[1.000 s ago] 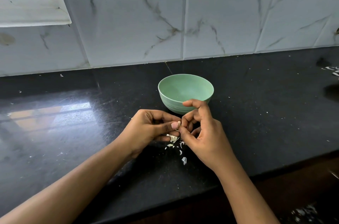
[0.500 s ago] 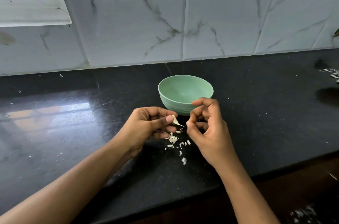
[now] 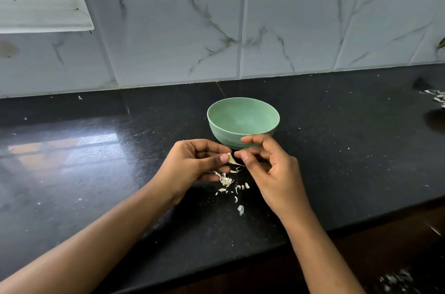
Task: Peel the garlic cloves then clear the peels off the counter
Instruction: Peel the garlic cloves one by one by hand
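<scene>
Garlic clove [image 3: 231, 159] pinched in left hand [image 3: 192, 164] above peels [image 3: 226, 181].

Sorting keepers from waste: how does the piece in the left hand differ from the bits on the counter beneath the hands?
The garlic clove is one curved, pointed piece; the peel scraps are many thin, ragged flakes. The clove is held up, pinched in the fingers of the left hand; the scraps lie scattered on the black counter. Both are pale cream-white.
</scene>
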`<state>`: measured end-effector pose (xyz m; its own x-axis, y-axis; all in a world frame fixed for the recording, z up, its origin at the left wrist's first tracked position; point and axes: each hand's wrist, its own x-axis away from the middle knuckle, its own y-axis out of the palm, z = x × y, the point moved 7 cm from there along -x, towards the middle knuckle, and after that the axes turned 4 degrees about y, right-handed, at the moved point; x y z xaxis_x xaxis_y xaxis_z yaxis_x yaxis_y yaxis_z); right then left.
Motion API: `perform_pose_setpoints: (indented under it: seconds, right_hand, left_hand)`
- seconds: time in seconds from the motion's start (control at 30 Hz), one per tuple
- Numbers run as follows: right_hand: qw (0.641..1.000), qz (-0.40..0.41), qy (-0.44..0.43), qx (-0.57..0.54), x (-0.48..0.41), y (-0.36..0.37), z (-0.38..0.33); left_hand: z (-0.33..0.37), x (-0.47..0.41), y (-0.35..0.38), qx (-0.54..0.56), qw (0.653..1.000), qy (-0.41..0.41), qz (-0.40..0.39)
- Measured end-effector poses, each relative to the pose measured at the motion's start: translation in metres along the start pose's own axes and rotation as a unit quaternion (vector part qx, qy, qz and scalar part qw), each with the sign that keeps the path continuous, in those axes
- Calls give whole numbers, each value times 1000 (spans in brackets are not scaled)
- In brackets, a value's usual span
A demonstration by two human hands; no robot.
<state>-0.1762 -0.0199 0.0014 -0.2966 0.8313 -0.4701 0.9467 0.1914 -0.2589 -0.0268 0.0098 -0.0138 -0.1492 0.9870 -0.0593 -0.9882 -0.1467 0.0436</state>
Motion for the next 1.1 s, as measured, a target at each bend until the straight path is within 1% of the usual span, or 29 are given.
perform_pose_setpoints:
  seconds: [0.13,0.27,0.43,0.5,0.57,0.67,0.77,0.83,0.97,1.1]
  right_hand:
    - [1000,-4,5,-27,-1,2,0]
    - [999,-5,28,-47,-3,2,3]
    - [999,-36,13,-17,-2,7,-1]
    - [999,-39,7,1,-1,9,0]
    - [1000,-24,3,16,-2,7,3]
    - [1000,3,2,1,-2,1,3]
    - [999,-21,-15,-22,1,5,-6]
    - [999,-26,-35,-11,2,7,-11]
    - [999,-1,-49,-7,2,2,-15]
    - [998,29,-41,-31,0,-3,-13]
  left_hand:
    - [4,2,4,-37,999,32,-6]
    - [6,2,5,-45,998,53,-5]
    - [5,1,6,-37,998,57,-10]
    - [5,2,6,-31,998,52,-10]
    - [4,1,7,-16,999,45,-8]
    - [4,1,6,12,1000,25,0]
    - [2,1,4,36,999,0,3]
    - [1,1,5,43,999,-9,-3]
    - [1,2,9,61,998,-14,-18]
    - [1,2,7,79,997,-8,-12]
